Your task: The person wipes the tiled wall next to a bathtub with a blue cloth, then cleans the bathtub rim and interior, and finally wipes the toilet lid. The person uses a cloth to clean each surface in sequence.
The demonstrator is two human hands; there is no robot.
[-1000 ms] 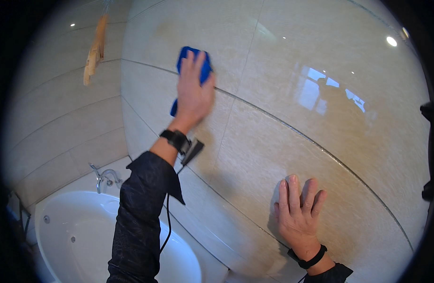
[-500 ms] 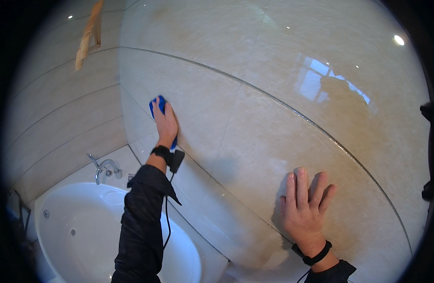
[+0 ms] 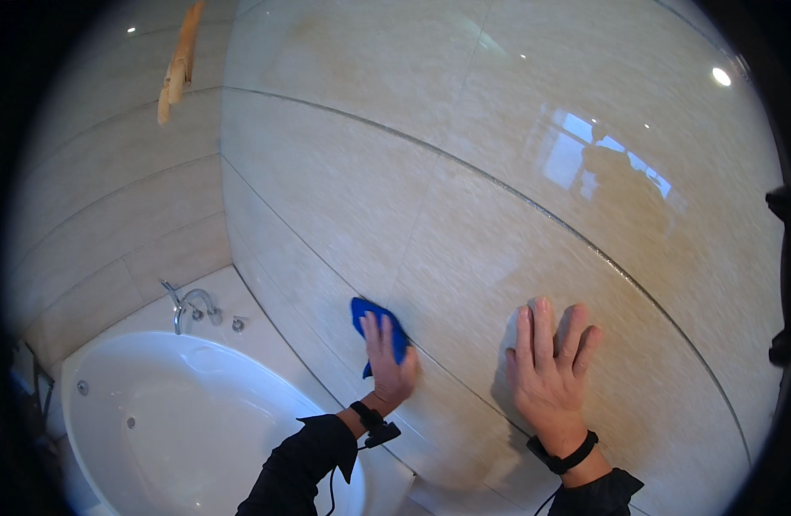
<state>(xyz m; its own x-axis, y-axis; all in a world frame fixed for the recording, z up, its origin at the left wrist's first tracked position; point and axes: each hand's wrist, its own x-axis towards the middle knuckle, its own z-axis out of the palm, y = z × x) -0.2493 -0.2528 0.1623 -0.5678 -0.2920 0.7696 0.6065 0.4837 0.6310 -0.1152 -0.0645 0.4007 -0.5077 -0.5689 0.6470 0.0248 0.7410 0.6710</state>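
Note:
Pressed against the beige tiled wall [image 3: 473, 249], a blue cloth [image 3: 371, 313] lies under my left hand [image 3: 393, 363], whose fingers hold it flat on the tiles near a horizontal joint line. Part of the cloth is hidden beneath the palm. To the right, my right hand [image 3: 550, 370] rests on the same wall with fingers spread and nothing in it. Both wrists carry black bands, and dark sleeves cover the forearms.
A white bathtub [image 3: 154, 413] stands at the lower left, with a chrome faucet [image 3: 197, 301] on its ledge. A wooden piece [image 3: 180, 64] shows at the upper left. Glossy upper tiles reflect a window [image 3: 567, 155]. A silvery trim strip [image 3: 533, 206] crosses the wall.
My left hand has slid the blue cloth down and to the right along the wall, nearer my right hand. The right hand stays in almost the same place.

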